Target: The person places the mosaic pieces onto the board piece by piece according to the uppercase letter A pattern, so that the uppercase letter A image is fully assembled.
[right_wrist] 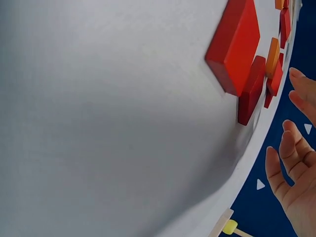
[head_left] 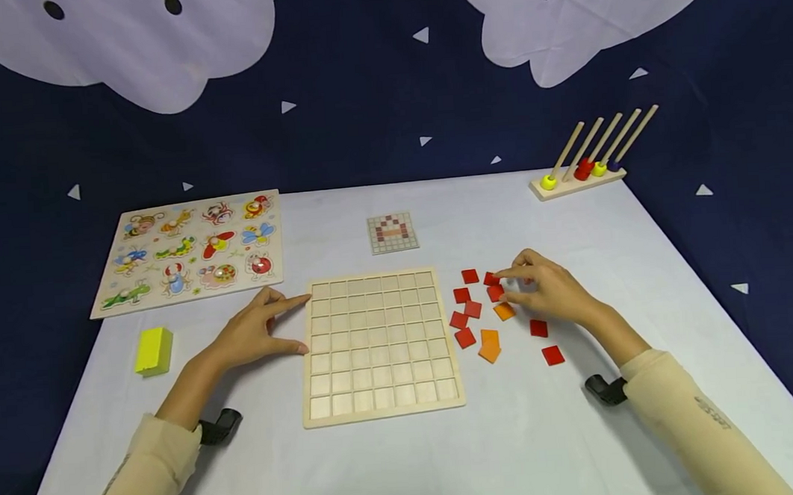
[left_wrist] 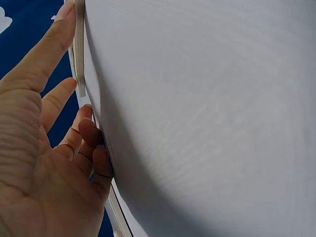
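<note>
A square wooden grid board [head_left: 385, 413] lies on the table in the head view, its cells bare. My left hand [head_left: 253, 330] is at the board's left edge, index finger and thumb stretched out with their tips right at the rim; the left wrist view shows the other fingers bent. Right of the board lie several red square tiles [head_left: 465, 338] and a few orange tiles [head_left: 504, 311]. Over them is my right hand [head_left: 552, 290], its index fingertip overlapping one red tile [head_left: 489, 279] and its thumb beside another. The right wrist view shows its fingers spread apart, holding nothing.
A small pattern card [head_left: 393, 233] lies behind the board. At the back left is an insect picture puzzle [head_left: 191, 251], with a yellow block [head_left: 154, 351] in front of it. A wooden peg stand with beads [head_left: 578, 186] stands at the back right corner.
</note>
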A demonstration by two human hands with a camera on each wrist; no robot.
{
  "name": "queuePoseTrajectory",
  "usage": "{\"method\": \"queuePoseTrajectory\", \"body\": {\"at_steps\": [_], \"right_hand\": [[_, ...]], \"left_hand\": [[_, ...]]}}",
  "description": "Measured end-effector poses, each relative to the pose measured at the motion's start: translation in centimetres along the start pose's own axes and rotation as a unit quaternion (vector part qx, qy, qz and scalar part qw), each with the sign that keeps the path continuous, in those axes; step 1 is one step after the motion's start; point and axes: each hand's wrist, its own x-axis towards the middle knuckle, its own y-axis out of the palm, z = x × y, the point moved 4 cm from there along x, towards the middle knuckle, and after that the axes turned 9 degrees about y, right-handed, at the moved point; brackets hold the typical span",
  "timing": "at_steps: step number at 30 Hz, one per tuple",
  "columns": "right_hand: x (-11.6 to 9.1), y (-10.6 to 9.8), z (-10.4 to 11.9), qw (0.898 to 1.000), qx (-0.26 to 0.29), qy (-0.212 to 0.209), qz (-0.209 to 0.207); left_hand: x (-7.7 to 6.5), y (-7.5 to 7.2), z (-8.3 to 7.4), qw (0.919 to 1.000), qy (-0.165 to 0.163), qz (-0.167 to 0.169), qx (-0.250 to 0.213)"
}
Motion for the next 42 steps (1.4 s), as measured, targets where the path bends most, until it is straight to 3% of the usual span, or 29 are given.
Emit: {"method": "queuePoseTrajectory", "body": {"at_steps": [18,30,36,42], "right_hand": [[0.6,0.8,0.7,0.998,-0.041,-0.048,-0.002],[0.7,0.7,0.8,0.994,-0.068,-0.089,-0.014],[1.0,0.6,0.8,0.994,-0.076,-0.084,-0.002],[1.4,0.3,1.6,0.997,-0.050,-0.062,0.006]], "left_hand": [[-1.0,0.3,0.3,1.0000,-0.004,-0.004,0.001],[-0.8,-0.1,-0.1,0.9999,-0.004,-0.006,-0.009],[-0.4,-0.1,-0.1,0.9999,-0.006,-0.002,-0.012],[0.1,0.0,0.0,0.9999,-0.006,-0.001,-0.013]]}}
